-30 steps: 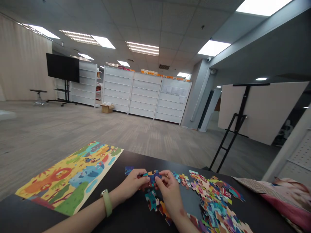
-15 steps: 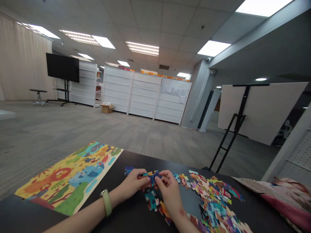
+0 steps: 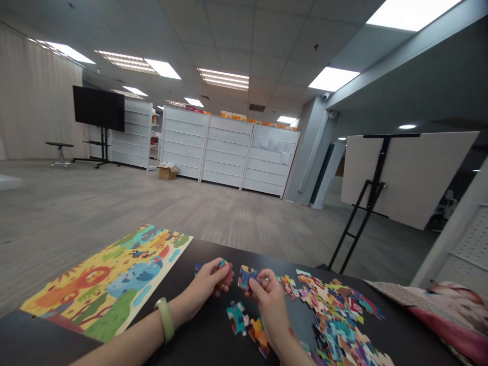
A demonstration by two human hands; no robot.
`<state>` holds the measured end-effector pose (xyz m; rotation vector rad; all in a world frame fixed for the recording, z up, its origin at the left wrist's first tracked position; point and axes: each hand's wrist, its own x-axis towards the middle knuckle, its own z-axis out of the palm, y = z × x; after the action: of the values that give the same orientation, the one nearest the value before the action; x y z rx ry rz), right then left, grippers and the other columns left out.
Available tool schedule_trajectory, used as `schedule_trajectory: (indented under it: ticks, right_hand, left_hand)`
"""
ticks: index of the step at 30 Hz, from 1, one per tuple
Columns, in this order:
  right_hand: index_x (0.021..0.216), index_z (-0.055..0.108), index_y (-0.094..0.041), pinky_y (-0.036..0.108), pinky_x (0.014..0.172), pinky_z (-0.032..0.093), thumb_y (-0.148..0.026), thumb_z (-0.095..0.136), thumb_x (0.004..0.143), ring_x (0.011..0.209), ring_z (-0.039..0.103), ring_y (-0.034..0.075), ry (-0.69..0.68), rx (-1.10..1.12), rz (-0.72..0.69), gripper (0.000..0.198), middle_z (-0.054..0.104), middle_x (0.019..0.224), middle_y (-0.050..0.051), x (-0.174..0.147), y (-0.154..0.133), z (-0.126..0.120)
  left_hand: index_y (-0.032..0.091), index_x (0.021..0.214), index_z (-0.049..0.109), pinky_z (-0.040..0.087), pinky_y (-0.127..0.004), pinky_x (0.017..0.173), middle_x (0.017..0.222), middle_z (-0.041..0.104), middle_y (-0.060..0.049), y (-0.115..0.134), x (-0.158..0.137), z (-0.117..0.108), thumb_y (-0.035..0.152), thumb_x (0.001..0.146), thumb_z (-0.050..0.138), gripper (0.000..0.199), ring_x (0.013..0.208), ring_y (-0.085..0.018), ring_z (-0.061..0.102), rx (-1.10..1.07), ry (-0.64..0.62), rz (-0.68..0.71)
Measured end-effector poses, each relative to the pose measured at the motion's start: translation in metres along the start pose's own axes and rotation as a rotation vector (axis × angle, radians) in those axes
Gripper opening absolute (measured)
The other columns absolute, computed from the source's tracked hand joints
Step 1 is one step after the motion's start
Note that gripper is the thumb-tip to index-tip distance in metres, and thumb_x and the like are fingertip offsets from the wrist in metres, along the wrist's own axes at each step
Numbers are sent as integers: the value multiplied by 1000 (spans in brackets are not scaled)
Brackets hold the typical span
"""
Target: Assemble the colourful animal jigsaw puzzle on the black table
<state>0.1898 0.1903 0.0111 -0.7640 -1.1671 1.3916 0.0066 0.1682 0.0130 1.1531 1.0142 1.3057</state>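
Between the thumb and fingers of my right hand (image 3: 270, 300) is a blue-and-orange jigsaw piece (image 3: 247, 275), raised over the black table (image 3: 190, 325). My left hand (image 3: 213, 278) is closed around another jigsaw piece (image 3: 223, 263); only a small teal bit of it shows. The two hands are a short way apart. A dark blue piece (image 3: 198, 268) lies just behind my left hand, partly covered. Below the hands rest a teal piece (image 3: 237, 317) and an orange piece (image 3: 259, 333), the latter close to my right wrist.
A heap of loose jigsaw pieces (image 3: 339, 315) spreads over the table's right side. At the left lies a colourful animal picture sheet (image 3: 110, 279). Patterned cloth (image 3: 438, 310) covers the right edge. Beyond the table stand an easel board (image 3: 415, 178) and white shelves (image 3: 224, 147).
My hands have moved apart, and the pieces they held close together are now separated, one in each hand. The right-hand piece has turned to show more of its face.
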Motion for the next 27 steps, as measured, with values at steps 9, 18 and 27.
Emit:
schedule_trajectory:
  ticks: [9, 18, 27]
  right_hand:
    - [104, 63, -21, 35, 67, 57, -45, 79, 72, 71, 69, 22, -52, -160, -35, 43, 70, 75, 1, -4, -2, 8]
    - [101, 65, -20, 34, 61, 56, -46, 80, 69, 67, 68, 23, -41, -221, -47, 43, 71, 71, 2, -6, -11, 10]
    - [103, 64, -21, 36, 65, 57, -46, 77, 74, 71, 70, 24, -58, -249, -60, 41, 72, 76, 3, -5, -6, 8]
  left_hand:
    - [24, 93, 48, 48, -22, 60, 88, 69, 1, 6, -7, 6, 63, 75, 74, 50, 79, -15, 68, -97, -2, -21]
    - [23, 94, 51, 53, -23, 62, 81, 65, 4, 6, -8, 9, 63, 74, 75, 51, 73, -13, 66, -93, -5, 0]
    - [23, 93, 50, 53, -23, 61, 82, 66, 3, 8, -9, 11, 64, 73, 75, 51, 76, -14, 67, -80, 10, 12]
